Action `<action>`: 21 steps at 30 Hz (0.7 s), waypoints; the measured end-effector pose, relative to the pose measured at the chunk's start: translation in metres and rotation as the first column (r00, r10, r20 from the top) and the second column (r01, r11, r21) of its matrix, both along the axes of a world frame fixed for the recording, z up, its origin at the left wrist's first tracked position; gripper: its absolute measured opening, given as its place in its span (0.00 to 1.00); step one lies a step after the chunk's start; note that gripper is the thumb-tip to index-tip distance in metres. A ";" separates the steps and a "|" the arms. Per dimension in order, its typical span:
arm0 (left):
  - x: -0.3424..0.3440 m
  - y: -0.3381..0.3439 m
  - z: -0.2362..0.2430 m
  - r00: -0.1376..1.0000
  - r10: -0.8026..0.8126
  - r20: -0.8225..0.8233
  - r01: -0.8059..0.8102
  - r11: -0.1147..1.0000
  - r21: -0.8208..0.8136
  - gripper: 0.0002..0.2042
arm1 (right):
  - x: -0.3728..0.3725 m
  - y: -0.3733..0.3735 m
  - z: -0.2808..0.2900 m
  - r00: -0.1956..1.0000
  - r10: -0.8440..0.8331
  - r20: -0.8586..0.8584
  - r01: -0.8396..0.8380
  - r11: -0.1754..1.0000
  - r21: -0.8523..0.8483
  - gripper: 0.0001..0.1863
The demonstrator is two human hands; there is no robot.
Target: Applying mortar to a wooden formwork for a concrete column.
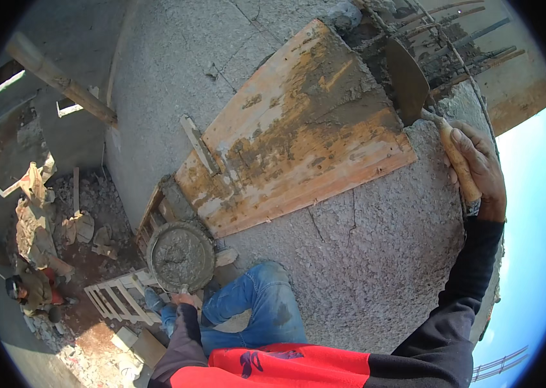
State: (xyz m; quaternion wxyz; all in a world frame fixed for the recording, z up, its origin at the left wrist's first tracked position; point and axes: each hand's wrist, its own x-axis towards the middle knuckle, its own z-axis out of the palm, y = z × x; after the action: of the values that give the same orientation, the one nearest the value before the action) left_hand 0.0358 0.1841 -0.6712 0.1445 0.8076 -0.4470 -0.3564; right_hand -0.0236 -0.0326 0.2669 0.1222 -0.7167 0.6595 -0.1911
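Observation:
My right hand is wrapped round the wooden handle of a trowel at the upper right. Its broad metal blade points away from me, beside a rough concrete edge and the far right end of a plywood board. Wet mortar is smeared over much of the board, which lies on the rough grey concrete surface. Low on the left, my left hand is closed at the near rim of a round bucket filled with grey mortar. Its fingers are small and partly hidden there.
Rebar sticks out at the upper right. A wooden ladder stands below the bucket. Far down at left, another person is near rubble and torn sacks. A wooden pole slants at the upper left.

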 end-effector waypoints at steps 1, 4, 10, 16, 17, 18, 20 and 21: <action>-0.002 -0.004 0.006 0.992 0.087 -0.088 -0.087 0.996 -0.002 0.18 | 0.002 0.003 0.001 0.991 0.072 -0.111 -0.075 0.997 -0.029 0.20; -0.005 0.003 0.023 0.896 0.321 -0.308 -0.324 0.945 0.044 0.19 | 0.008 0.005 -0.019 0.976 0.125 -0.181 -0.144 0.985 -0.099 0.22; 0.000 -0.011 0.058 0.432 0.622 -0.653 -0.652 0.716 0.251 0.22 | 0.022 -0.009 -0.061 0.744 0.393 -0.541 -0.318 0.920 0.230 0.24; 0.008 -0.007 0.060 0.266 0.704 -0.658 -0.655 0.633 0.413 0.23 | 0.019 -0.002 -0.002 0.865 0.175 -0.471 -0.125 0.983 0.136 0.25; 0.004 -0.010 0.063 0.271 0.693 -0.668 -0.639 0.649 0.414 0.23 | 0.003 0.004 0.018 0.844 0.160 -0.512 -0.160 0.986 0.044 0.25; 0.001 -0.015 0.069 0.248 0.657 -0.712 -0.657 0.654 0.375 0.23 | -0.005 0.008 0.029 0.822 0.152 -0.549 -0.208 0.977 -0.040 0.25; -0.004 -0.023 0.081 0.192 0.611 -0.768 -0.719 0.620 0.314 0.22 | 0.000 0.013 0.010 0.864 0.091 -0.495 -0.152 0.985 -0.085 0.25; -0.004 -0.020 0.083 0.162 0.604 -0.780 -0.758 0.583 0.294 0.22 | 0.003 0.014 -0.007 0.902 0.037 -0.430 -0.095 0.989 -0.115 0.25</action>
State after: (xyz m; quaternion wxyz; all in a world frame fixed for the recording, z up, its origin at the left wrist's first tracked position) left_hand 0.0315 0.1641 -0.5882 0.5445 0.6349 0.0621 -0.5446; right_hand -0.0202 -0.0188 0.2600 -0.0668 -0.7696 0.6312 -0.0691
